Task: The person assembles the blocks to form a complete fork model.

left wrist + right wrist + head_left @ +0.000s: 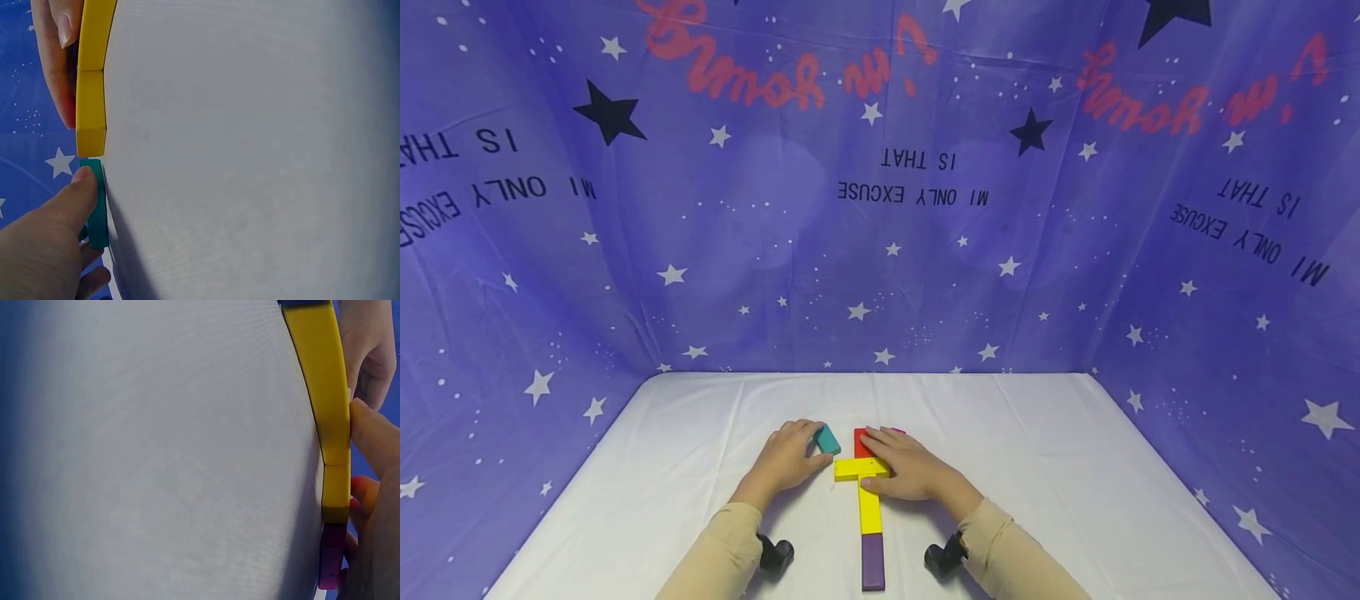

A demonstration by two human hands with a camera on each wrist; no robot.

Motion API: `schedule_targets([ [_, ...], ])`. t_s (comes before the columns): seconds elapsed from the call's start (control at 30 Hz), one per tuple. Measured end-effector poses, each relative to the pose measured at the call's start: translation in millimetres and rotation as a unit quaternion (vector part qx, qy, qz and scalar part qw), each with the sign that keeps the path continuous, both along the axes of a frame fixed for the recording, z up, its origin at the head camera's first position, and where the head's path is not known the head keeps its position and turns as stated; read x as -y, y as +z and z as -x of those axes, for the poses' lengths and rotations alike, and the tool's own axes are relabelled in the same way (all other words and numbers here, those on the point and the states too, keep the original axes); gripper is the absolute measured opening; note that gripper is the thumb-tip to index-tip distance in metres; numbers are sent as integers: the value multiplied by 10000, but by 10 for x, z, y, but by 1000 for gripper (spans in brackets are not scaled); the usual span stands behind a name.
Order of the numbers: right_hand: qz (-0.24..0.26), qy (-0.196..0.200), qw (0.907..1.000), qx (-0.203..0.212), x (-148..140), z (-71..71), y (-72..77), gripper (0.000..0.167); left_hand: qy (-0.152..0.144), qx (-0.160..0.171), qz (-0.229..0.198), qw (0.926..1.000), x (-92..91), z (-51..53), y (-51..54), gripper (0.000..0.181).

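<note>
My left hand [784,457] pinches a teal block [827,439] between thumb and fingers, left of the other blocks. In the left wrist view, that teal block [97,212] stands close to the end of a yellow block [90,112]. My right hand [912,468] lies over the laid-out pieces, its fingertips on a red block [861,443] and its thumb at the yellow blocks. One yellow block [847,471] lies crosswise above a lengthwise yellow block [870,510]. Beyond the right fingers a magenta block [898,431] is mostly hidden; its side [331,562] shows in the right wrist view.
A purple block [873,562] continues the column toward me, end to end with the lengthwise yellow block. White cloth [1037,458] covers the table. Blue star-printed fabric [820,250] hangs at the back and both sides. Black wrist devices [777,553] sit below both forearms.
</note>
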State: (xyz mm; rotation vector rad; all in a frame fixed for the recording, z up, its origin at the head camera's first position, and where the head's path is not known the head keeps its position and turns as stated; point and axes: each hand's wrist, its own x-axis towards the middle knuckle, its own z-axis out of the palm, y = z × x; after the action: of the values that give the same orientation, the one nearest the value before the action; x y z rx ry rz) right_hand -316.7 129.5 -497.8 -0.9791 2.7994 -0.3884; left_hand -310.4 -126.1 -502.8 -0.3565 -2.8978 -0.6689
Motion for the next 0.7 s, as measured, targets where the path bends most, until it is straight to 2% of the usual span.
schedule_targets([
  [0.3,6,-5,10000,-20,-1,11,-14,82,-31,0,-165,9999,15,10,-58,61],
  [0.57,36,-45,10000,45,1,4,-7,82,-26,-265,-377,9989,32,28,-102,58],
  [0.7,20,-41,10000,60,-3,9,-19,82,36,-280,-488,9984,41,30,-119,58],
])
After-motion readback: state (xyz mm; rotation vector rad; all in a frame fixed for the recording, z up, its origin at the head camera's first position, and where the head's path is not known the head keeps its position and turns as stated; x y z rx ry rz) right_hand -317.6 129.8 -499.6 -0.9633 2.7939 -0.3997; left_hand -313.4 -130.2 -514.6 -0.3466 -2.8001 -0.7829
